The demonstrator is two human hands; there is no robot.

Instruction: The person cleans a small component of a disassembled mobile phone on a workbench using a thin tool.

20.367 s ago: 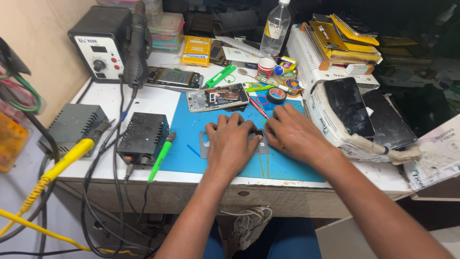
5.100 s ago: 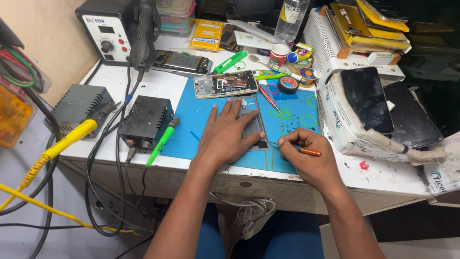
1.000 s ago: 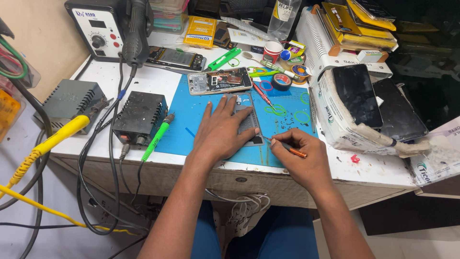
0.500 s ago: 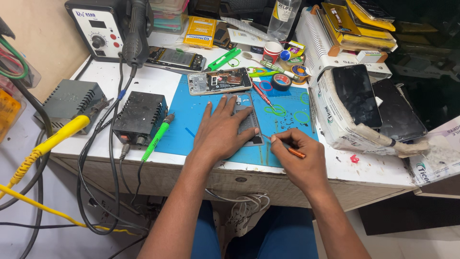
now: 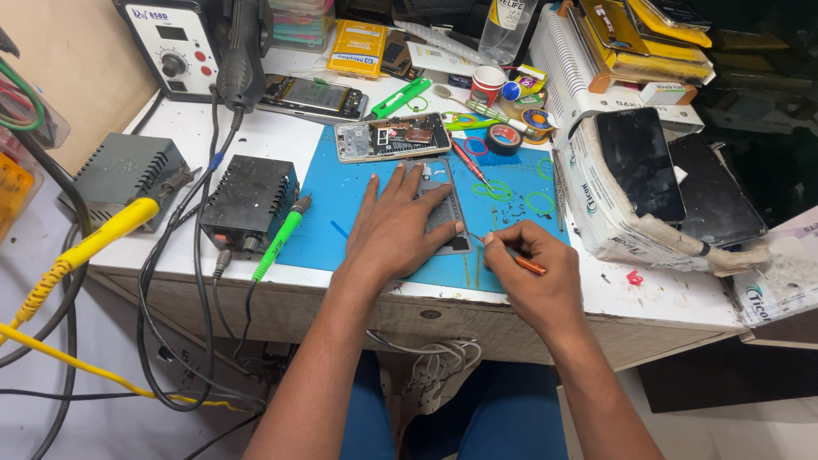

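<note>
My left hand [image 5: 394, 226] lies flat, fingers spread, on a grey phone part [image 5: 446, 211] that rests on the blue work mat [image 5: 341, 204]. My right hand [image 5: 528, 277] pinches a thin orange-handled tool [image 5: 521, 261]. Its tip touches the phone part's lower right corner, close to my left thumb. An opened phone [image 5: 392, 137] with its inner boards showing lies at the mat's far edge.
A black power box [image 5: 250, 203] with a green-handled iron [image 5: 279, 245] sits left of the mat. A hot-air station [image 5: 175, 47] stands at the back left. Tape rolls, a red cup [image 5: 487, 84] and small tools crowd the back. Phones [image 5: 639, 162] lie on a wrapped bundle at right.
Hardly anything moved over the last second: the tool's tip has shifted slightly along the part's edge. Twenty seconds ago both hands rested on the part, and no tool showed in either hand.
</note>
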